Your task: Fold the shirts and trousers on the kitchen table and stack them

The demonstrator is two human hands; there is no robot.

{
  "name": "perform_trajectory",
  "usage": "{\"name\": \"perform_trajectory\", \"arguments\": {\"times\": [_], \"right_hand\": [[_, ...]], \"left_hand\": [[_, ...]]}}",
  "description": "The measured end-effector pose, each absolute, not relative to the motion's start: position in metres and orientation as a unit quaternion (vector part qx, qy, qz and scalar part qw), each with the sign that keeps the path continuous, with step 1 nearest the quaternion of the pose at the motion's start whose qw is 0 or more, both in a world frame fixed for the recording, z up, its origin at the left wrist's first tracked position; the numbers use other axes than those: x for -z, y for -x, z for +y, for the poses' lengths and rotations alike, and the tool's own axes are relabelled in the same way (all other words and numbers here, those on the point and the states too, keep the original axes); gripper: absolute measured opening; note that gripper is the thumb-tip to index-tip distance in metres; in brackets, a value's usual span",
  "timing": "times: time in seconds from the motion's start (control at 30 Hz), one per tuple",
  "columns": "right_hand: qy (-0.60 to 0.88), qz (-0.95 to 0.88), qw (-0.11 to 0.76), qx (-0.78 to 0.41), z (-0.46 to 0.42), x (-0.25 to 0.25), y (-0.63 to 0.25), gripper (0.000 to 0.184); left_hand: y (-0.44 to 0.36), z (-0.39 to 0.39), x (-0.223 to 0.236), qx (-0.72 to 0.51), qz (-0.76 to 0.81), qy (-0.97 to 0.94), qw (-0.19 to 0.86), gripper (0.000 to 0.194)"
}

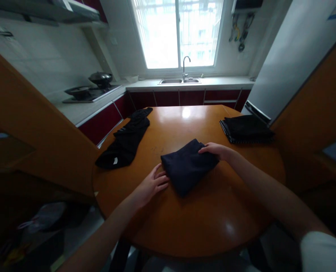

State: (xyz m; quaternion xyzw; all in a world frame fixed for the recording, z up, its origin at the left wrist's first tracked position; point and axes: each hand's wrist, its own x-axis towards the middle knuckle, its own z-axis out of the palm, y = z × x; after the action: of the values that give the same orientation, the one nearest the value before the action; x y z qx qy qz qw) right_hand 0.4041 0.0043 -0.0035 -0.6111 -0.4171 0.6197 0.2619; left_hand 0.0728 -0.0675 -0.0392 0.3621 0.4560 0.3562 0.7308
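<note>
A folded dark navy garment lies in the middle of a round wooden table. My left hand rests flat on the table at the garment's left edge, its fingers stretched out and touching the cloth. My right hand lies on the garment's far right corner with its fingers extended over the fabric. Neither hand grips anything.
An unfolded black garment sprawls over the table's left edge. A stack of folded black clothes sits at the far right of the table. Behind are a counter with a sink, a stove with pans, a window and a fridge.
</note>
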Motion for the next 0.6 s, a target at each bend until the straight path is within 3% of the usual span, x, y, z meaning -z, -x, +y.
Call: {"name": "perform_trajectory", "arguments": {"times": [0.37,0.6], "right_hand": [[0.637,-0.505,0.400,-0.424,0.022,-0.124,-0.402,0.015],[0.652,-0.456,0.454,-0.402,0.031,-0.174,-0.456,0.012]], "left_hand": [[-0.197,-0.011,0.055,-0.325,0.386,-0.302,0.809,0.057],[-0.297,0.021,0.040,-0.366,0.184,-0.255,0.876,0.051]]}}
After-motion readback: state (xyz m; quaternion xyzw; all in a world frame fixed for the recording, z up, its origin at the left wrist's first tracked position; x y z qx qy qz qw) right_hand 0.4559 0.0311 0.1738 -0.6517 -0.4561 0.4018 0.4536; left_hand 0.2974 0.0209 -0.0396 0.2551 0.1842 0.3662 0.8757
